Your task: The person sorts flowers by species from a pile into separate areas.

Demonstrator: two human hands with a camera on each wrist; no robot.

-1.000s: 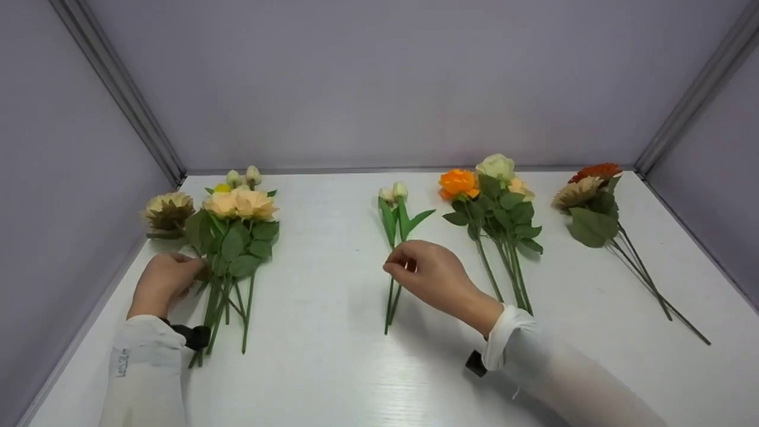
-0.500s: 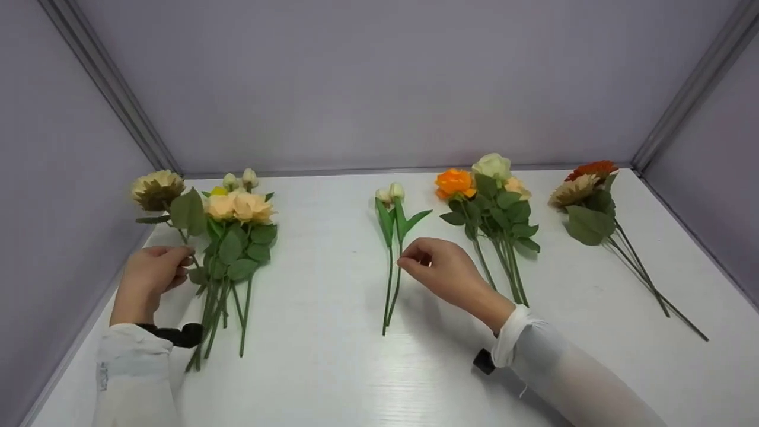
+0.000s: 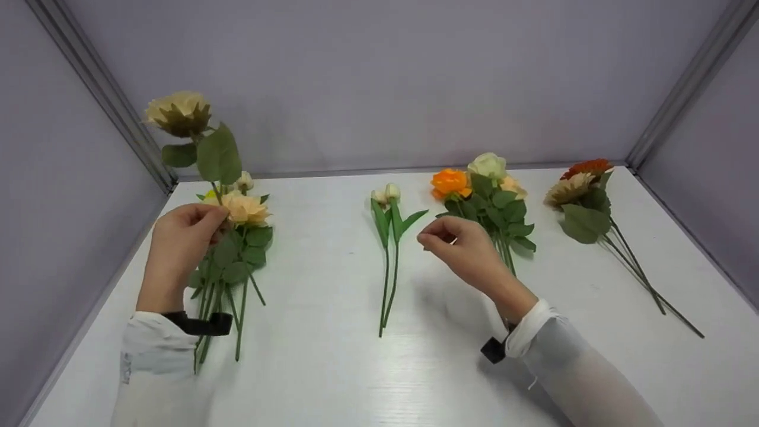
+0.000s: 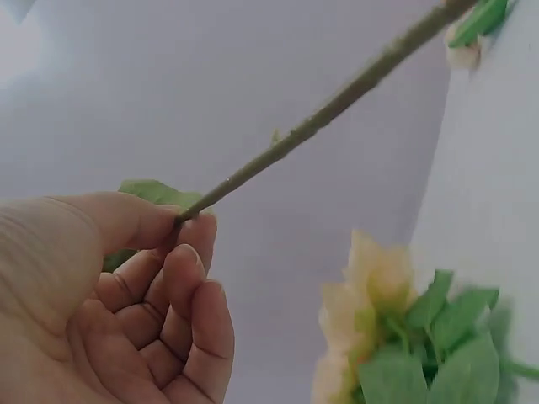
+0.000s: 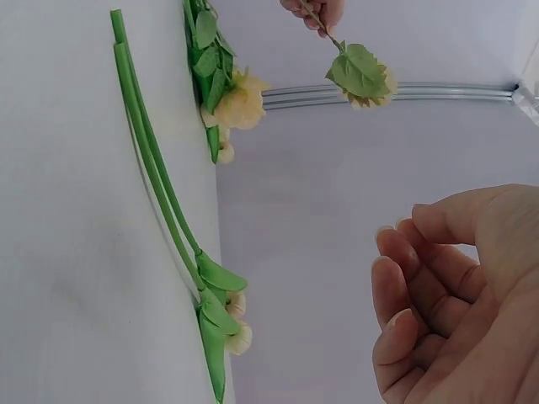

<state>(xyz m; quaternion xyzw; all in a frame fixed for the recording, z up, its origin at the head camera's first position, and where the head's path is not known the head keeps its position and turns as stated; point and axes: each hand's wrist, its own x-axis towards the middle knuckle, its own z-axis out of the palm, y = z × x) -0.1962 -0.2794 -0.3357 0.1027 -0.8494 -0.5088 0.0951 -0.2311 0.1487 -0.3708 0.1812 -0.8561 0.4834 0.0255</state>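
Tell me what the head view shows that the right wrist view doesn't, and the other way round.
Only the head view shows the orange flower, the rust-red flower and the white sleeves.

Only the right wrist view shows the palm side of the right hand.

Both show that hand holding nothing, the left hand holding the cream flower, the two tulips and part of the peach-flowered bunch.

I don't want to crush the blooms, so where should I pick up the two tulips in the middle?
Probably by the bare stems, just below the leaves, pinched from above with the right hand: the tulips lie flat on the table, their slim stems run close together, and nothing covers them.
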